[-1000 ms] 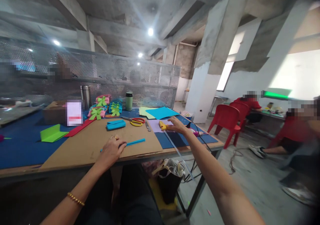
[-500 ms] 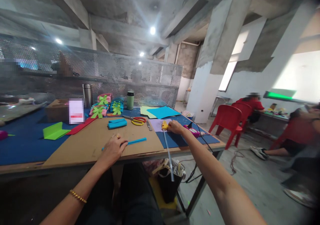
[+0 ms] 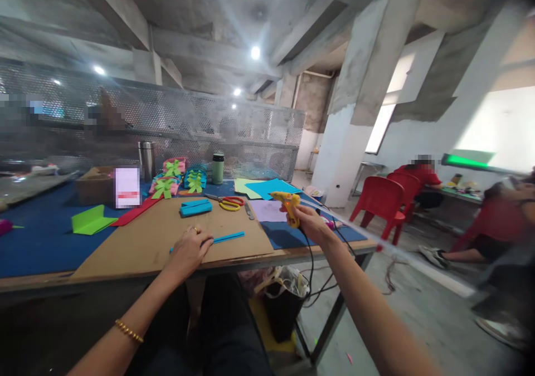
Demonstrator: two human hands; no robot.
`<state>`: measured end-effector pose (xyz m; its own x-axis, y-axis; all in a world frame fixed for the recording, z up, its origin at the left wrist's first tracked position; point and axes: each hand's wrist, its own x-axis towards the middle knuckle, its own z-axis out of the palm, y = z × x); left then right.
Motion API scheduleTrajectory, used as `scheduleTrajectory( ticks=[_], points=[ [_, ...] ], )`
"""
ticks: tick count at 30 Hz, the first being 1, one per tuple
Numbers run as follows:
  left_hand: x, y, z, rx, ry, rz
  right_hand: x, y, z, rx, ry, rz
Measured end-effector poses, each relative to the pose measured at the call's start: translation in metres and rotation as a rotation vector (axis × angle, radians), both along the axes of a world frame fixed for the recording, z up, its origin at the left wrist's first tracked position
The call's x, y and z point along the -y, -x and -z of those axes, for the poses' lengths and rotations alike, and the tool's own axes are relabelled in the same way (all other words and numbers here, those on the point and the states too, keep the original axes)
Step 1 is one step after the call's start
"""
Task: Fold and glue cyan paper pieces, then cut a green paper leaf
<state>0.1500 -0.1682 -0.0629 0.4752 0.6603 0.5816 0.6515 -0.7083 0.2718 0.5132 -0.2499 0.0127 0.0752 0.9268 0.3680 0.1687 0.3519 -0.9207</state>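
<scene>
My right hand (image 3: 309,221) is wrapped round the handle of a yellow hot glue gun (image 3: 287,202), raised above the table's right side with its nozzle to the left. A long clear glue stick (image 3: 401,256), blurred, sticks out of its back. On the brown cardboard, my left hand (image 3: 191,248) has its fingers closed on a narrow blue paper strip (image 3: 229,237), which lies flat and shows on both sides of the hand. A folded blue paper piece (image 3: 196,207) lies just beyond. Scissors (image 3: 229,202) with red and yellow handles and a small knife (image 3: 249,211) lie farther right.
The cardboard sheet (image 3: 137,242) covers the table's middle. Behind stand small baskets with green bows (image 3: 163,187), a steel flask (image 3: 146,160) and a green bottle (image 3: 218,168). Coloured sheets (image 3: 273,188) lie at the back right. A black cord (image 3: 311,264) hangs by a bin (image 3: 284,309).
My right hand has lifted the glue gun off the lilac sheet and turned it, so the glue stick swings from pointing down to pointing right. My left hand stays on the blue strip.
</scene>
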Motion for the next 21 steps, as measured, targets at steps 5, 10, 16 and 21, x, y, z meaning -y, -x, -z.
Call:
scheduleTrajectory(
  ticks=[5, 10, 16, 21],
  points=[
    [-0.002, -0.001, 0.003, -0.031, -0.015, -0.028, 0.035, 0.037, 0.01, -0.342, 0.077, -0.152],
    [0.0, -0.001, 0.001, -0.029, -0.011, -0.015, 0.053, 0.057, 0.013, -0.419, 0.101, -0.195],
    [0.001, -0.001, -0.001, -0.03, -0.031, -0.028, 0.06, 0.067, 0.018, -0.36, 0.083, -0.173],
    [0.006, -0.003, -0.003, -0.095, -0.067, -0.072, 0.061, 0.073, 0.02, -0.352, 0.097, -0.217]
  ],
)
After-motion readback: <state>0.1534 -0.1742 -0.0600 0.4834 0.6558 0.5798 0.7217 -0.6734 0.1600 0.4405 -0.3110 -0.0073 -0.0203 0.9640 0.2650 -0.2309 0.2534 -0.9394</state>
